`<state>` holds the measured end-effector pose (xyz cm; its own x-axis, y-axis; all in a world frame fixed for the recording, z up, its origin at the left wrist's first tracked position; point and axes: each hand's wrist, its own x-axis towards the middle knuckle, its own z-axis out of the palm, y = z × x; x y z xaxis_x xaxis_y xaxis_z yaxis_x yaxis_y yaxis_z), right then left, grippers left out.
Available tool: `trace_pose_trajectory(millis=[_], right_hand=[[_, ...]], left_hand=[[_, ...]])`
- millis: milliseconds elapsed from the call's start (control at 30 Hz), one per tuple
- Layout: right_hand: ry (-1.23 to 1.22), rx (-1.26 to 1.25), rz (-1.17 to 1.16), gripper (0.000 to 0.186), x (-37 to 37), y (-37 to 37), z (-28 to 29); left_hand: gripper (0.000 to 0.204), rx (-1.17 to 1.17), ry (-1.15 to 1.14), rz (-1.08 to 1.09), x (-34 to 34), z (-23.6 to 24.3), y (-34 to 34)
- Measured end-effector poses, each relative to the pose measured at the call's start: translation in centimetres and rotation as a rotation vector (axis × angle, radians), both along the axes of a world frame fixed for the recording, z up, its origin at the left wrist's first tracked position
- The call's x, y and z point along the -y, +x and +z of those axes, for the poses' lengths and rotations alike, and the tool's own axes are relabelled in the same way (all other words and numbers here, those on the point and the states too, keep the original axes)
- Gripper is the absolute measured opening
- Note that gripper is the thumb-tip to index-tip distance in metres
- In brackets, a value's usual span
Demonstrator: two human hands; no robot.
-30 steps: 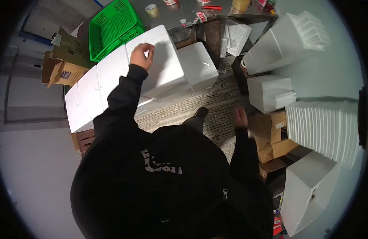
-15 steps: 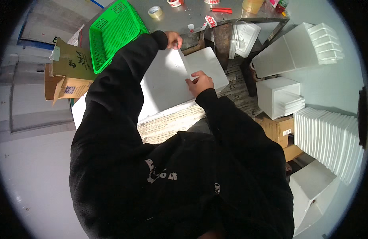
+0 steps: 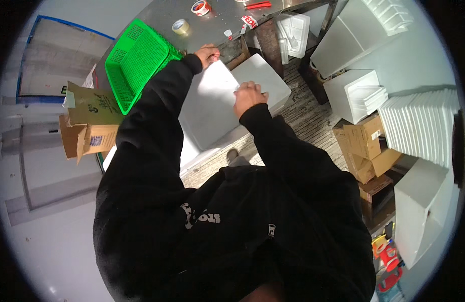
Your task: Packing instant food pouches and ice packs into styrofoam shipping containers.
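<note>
I see one flat white foam box [image 3: 210, 108], smooth and square, lying beside a second white box [image 3: 265, 83] below the grey tabletop [image 3: 212, 27]. My left hand [image 3: 208, 53] grips its far corner; my right hand [image 3: 248, 95] rests curled on its edge. Two tape rolls [image 3: 181, 26] and one green mesh basket [image 3: 134, 60] sit nearby.

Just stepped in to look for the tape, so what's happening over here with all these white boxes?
A person in a black hoodie is bent over a white foam box lid, gripping its far edge with the left hand and its right edge with the right hand. A second white foam box lies just beyond it. A green plastic basket stands to the left, tape rolls lie on the metal table, and stacked foam lids stand on the right.
</note>
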<state>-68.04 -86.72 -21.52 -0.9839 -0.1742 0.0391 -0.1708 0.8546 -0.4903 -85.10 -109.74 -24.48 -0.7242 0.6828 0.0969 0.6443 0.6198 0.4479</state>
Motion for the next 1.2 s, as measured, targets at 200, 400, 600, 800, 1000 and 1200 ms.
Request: trace_pose_trajectory(millis=[200, 400, 600, 800, 1000, 1200], right_hand=[[-1.074, 0.216, 0.657, 0.011, 8.9, 6.1, 6.0], [-0.944, -0.198, 0.357, 0.009, 10.7, 5.5, 8.4], [-0.742, -0.005, 0.302, 0.008, 12.4, 4.4, 11.8], [-0.55, 0.057, 0.106, 0.045, 11.9, -0.1, 1.8], [0.31, 0.11, 0.221, 0.108, 13.2, 0.6, -1.7], [0.32, 0.052, 0.228, 0.103, 12.1, 0.5, -2.4]], left_hand=[[0.011, 0.48, 0.962, 0.309, 0.8, -3.5, 2.0], [0.012, 0.821, 1.559, 0.015, 5.0, 5.4, 8.9], [0.051, 0.198, 0.917, 0.036, 5.4, 5.5, 20.1], [0.012, 0.555, 1.052, 0.118, 7.2, 1.8, 21.4], [0.017, 0.515, 1.605, 0.263, 18.6, 3.3, 32.0], [0.009, -0.293, 1.677, 1.258, 40.7, 16.0, 53.7]])
